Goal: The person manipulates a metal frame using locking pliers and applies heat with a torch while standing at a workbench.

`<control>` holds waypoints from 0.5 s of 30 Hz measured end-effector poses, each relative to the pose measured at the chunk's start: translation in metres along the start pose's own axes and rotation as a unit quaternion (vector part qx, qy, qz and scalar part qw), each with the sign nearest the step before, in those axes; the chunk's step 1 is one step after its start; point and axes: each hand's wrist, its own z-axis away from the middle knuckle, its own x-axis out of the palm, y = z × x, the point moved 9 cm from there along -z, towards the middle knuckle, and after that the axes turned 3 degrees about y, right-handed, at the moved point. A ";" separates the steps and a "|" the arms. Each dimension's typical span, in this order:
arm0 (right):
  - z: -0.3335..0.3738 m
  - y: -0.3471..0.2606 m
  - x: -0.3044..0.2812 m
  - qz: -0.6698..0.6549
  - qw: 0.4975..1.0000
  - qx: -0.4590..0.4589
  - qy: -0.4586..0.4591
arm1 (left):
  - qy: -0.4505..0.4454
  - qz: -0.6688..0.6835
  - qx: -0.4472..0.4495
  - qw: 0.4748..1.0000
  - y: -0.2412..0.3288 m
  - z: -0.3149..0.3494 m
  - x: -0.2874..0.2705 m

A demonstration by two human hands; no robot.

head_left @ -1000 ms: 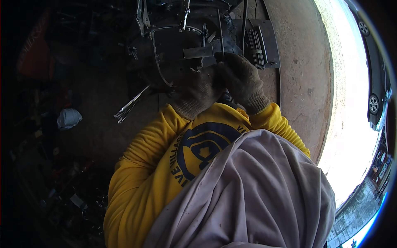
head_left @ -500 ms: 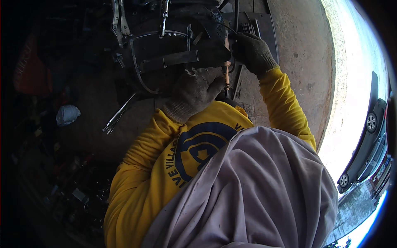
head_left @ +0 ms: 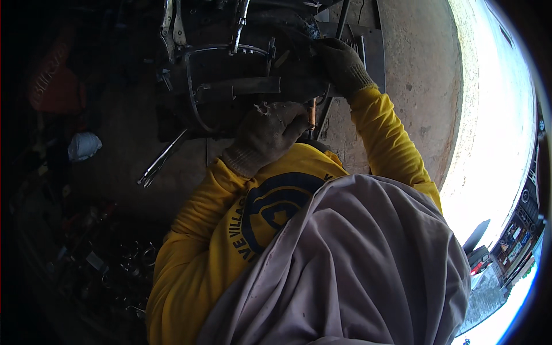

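The bench (head_left: 227, 118) is dark and carries a curved bar (head_left: 191, 92), a flat bar (head_left: 241, 87) lying across it, and two clamps (head_left: 239, 26) at the far side. A plate (head_left: 375, 57) adjoins on the right, with thin rods (head_left: 359, 46) on it. The floor (head_left: 414, 103) is brown and worn; bright ground (head_left: 489, 115) lies beyond it to the right. The left side of the room is dim and contains a red object (head_left: 56, 80) and a white bag (head_left: 84, 146). The copper rod (head_left: 312, 112) stands at the near side of the bench, just right of the left hand (head_left: 270, 129). The left fingers are partly curled, thumb alongside the rod; contact cannot be determined. The right hand (head_left: 345, 66) is above and right of the rod, fingers bent; its grip cannot be determined. Relative to half a second ago, the right hand is farther left over the bench, less of the copper rod is exposed, and the left hand holds nearly the same position
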 end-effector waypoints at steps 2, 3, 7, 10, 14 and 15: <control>-0.012 -0.007 -0.004 0.153 0.969 -0.193 -0.021 | 0.050 0.007 0.017 0.999 0.004 -0.005 -0.007; -0.011 -0.012 0.000 0.201 0.945 -0.255 -0.026 | 0.067 0.009 0.019 0.998 0.005 -0.005 -0.009; -0.006 -0.014 -0.002 0.208 0.973 -0.088 0.057 | 0.055 0.059 -0.052 0.995 -0.006 -0.007 -0.007; -0.009 -0.017 -0.002 0.214 0.972 -0.083 0.042 | 0.041 0.059 -0.056 0.996 -0.009 -0.006 -0.003; -0.022 -0.030 -0.003 0.309 0.931 -0.189 0.035 | 0.037 0.026 -0.078 0.996 -0.017 -0.001 0.002; -0.020 -0.033 -0.002 0.309 0.931 -0.190 0.035 | 0.038 0.026 -0.078 0.996 -0.020 0.000 0.004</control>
